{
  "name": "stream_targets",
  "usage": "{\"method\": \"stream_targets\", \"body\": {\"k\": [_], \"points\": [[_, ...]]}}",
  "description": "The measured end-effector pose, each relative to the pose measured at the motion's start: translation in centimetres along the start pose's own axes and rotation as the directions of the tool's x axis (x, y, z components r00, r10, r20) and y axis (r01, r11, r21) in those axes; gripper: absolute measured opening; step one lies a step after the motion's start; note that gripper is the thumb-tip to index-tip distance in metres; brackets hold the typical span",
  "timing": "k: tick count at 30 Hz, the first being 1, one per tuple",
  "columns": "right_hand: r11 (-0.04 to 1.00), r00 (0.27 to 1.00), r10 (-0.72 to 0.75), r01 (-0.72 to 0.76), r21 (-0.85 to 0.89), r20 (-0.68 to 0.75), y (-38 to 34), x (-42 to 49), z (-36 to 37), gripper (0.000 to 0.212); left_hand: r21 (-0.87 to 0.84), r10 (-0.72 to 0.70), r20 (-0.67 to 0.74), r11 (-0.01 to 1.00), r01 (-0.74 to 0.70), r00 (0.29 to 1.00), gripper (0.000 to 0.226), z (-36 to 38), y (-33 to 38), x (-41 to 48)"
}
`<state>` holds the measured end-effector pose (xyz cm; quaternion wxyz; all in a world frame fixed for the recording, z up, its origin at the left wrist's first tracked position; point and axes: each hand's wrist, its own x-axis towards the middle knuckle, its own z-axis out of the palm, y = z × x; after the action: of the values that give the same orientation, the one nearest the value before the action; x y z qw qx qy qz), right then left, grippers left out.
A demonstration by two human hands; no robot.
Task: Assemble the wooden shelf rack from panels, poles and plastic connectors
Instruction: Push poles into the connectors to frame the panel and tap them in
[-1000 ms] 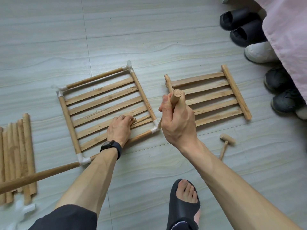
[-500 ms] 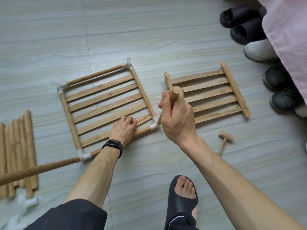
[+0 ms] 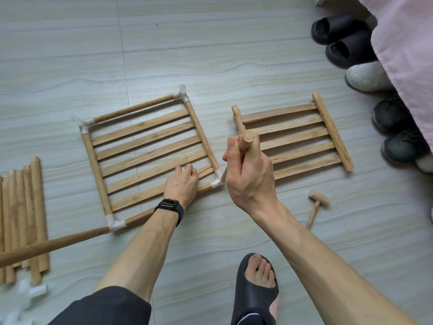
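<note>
Barely any change in 1 s: right hand still fisted round pole, lower end at near-right connector of framed panel; left hand flat, pressing panel. I judge pole not seated.

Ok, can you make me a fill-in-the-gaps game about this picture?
The right hand grips a wooden ____.
The left hand rests on the panel whose corner connectors are coloured ____.
The little mallet lies on the ____.
Missing words: pole, white, floor.
</note>
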<state>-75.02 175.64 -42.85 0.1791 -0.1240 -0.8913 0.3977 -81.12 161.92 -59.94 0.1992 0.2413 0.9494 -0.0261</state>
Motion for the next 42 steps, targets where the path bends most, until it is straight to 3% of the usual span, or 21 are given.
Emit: {"method": "stream_targets", "body": {"k": [8,14,19,24,34,39,42], "points": [[0.999,1.000,0.010,-0.009,-0.034,0.021,-0.6,-0.8,-0.2,0.026,-0.081,-0.131,-0.049,0.989,0.127,0.990,0.047,1.0,0.9,-0.6],[0.999,0.999,-0.042,0.042,-0.024,0.017,-0.5,-0.7,0.1,0.033,-0.049,0.006,-0.046,0.999,-0.008,0.999,0.043,1.3,-1.2,-0.3],[0.999,0.999,-0.042,0.042,-0.017,0.007,-0.2,-0.6,0.3,0.031,-0.030,0.109,-0.033,0.993,-0.110,0.993,0.063,0.8,-1.7,-0.1],[1.000,1.000,-0.020,0.020,-0.014,0.008,-0.4,-0.5,0.2,0.035,-0.007,0.090,-0.046,0.996,-0.091,0.995,0.021,0.0,-0.9,-0.8],[1.000,0.999,-0.024,0.024,0.002,0.046,-0.4,-0.3,-0.1,0.038,0.010,0.052,-0.055,0.999,-0.052,0.997,0.039,1.0,0.2,-1.1],[0.999,0.997,-0.032,0.033,-0.007,0.067,-0.8,-0.9,-0.7,0.040,-0.102,-0.053,-0.068,0.994,0.046,0.996,0.028,0.1,0.2,-0.9],[1.000,0.997,-0.003,0.003,0.006,0.075,-0.5,-1.2,-1.1,0.038,-0.088,-0.047,-0.072,0.995,0.040,0.996,0.026,0.0,0.0,-0.5]]}}
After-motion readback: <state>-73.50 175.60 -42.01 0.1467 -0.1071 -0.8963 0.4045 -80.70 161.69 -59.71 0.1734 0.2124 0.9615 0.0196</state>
